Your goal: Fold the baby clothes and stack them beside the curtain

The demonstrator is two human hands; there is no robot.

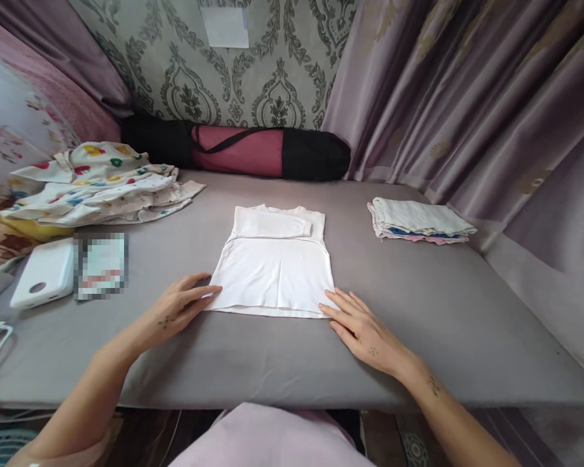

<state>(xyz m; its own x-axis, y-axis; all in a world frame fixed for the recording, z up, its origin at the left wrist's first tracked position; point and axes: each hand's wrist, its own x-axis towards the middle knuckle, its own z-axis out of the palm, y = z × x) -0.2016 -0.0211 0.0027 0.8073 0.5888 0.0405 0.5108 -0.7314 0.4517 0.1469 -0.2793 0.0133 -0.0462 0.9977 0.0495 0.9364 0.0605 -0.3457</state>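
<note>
A white long-sleeved shirt (272,272) lies flat on the grey-covered table, its neckline away from me and a sleeve folded across the chest. At its lower left corner, my left hand (182,303) rests with the fingers stretched over the edge of the cloth. My right hand (357,324) touches the lower right corner, fingers spread and laid flat. The shirt's bottom hem runs between the two hands, with the under layer showing slightly below the upper one.
Folded cloths (421,219) are stacked at the right. Patterned clothes (111,185) lie heaped at the left, behind a white power bank (46,274) and a blurred-out item (101,264). A long black and red bag (243,150) lies along the wall. Grey sheet (272,370) covers the table.
</note>
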